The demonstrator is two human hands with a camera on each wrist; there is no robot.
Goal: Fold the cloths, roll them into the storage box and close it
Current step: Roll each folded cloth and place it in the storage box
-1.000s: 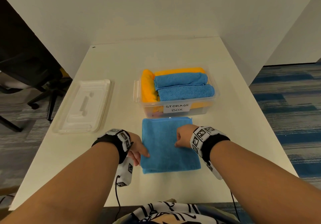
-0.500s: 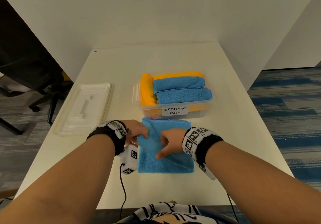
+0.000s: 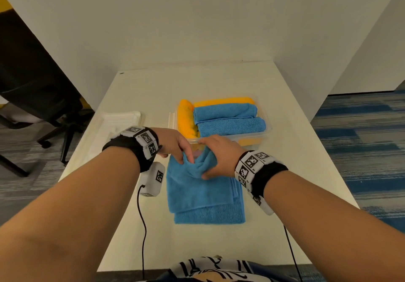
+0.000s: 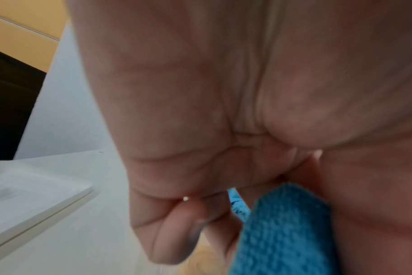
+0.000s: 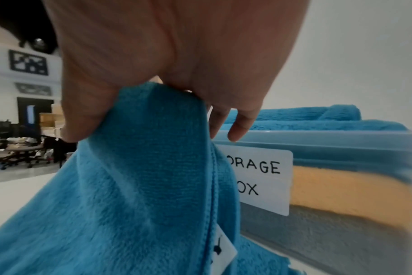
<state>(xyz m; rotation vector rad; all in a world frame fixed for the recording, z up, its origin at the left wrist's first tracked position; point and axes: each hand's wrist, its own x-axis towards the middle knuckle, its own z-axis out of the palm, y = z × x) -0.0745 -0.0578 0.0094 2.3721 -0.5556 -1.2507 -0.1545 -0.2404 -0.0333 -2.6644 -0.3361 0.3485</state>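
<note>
A blue cloth (image 3: 203, 196) lies folded on the white table (image 3: 295, 172), its far end lifted and bunched just in front of the clear storage box (image 3: 266, 131). My left hand (image 3: 175, 144) pinches that raised end from the left; the left wrist view shows the blue cloth (image 4: 282, 232) between thumb and fingers. My right hand (image 3: 215, 157) grips the same bunch from the right, with the blue cloth (image 5: 141, 167) hanging from its fingers beside the box label (image 5: 261, 180). The box holds rolled blue cloths (image 3: 228, 119) and orange cloths (image 3: 186, 117).
The box lid (image 3: 116, 126) lies upside down on the table to the left, partly behind my left wrist. An office chair (image 3: 43, 111) stands on the floor at the left. White partition walls close the table's back and right sides.
Both hands have moved from the flat cloth's side edges toward the box, taken hold of the cloth and lifted its far end into a bunch.
</note>
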